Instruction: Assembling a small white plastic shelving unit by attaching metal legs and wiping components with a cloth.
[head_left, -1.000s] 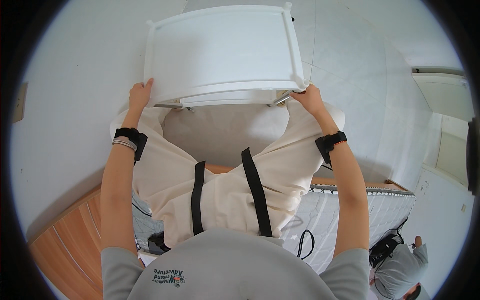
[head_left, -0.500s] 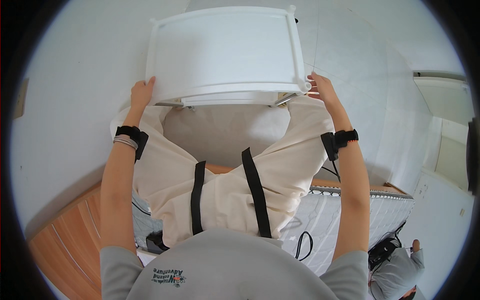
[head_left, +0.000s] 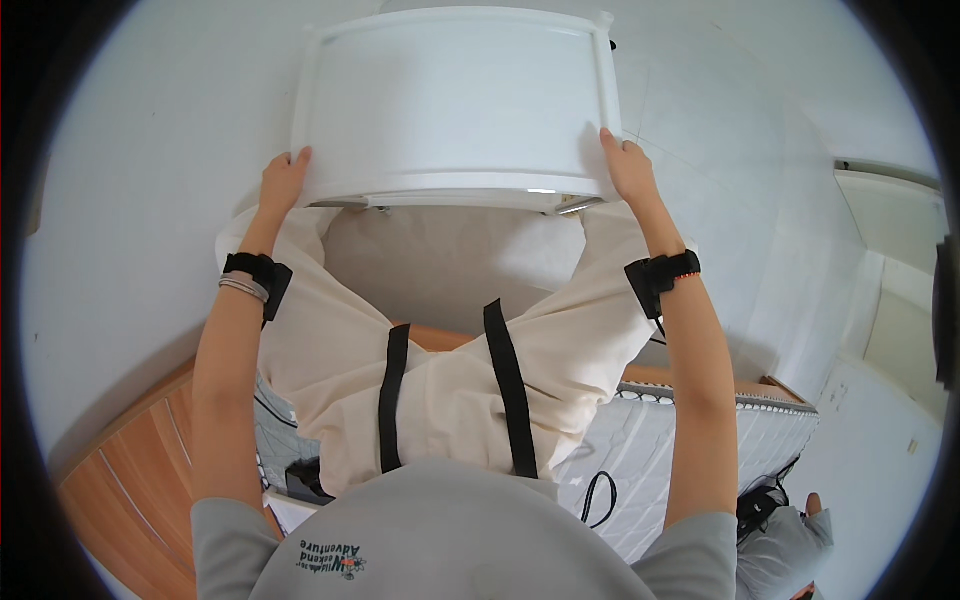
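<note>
A white shelf rack (head_left: 455,100) stands between and beyond my knees, its flat tray-like top with a raised rim turned up toward me. Short metal rods show below its near edge; the lower part is mostly hidden. My left hand (head_left: 286,180) grips the near left side, thumb over the rim. On the opposite side, my right hand (head_left: 628,168) holds the near right corner, its thumb on the top and its fingers curled out of sight around the edge. Black straps with small boxes circle both wrists.
I sit on a bed with a grey patterned cover (head_left: 690,450) and a wooden edge. A wooden panel (head_left: 135,480) is at lower left. A black cable (head_left: 600,497) loops beside my hip. Another person (head_left: 785,550) is at lower right. White furniture (head_left: 890,205) stands far right.
My right hand, spread beside the near right corner before, has moved in and closed on it. The rack has shifted slightly right and up in view. The left hand keeps its hold.
</note>
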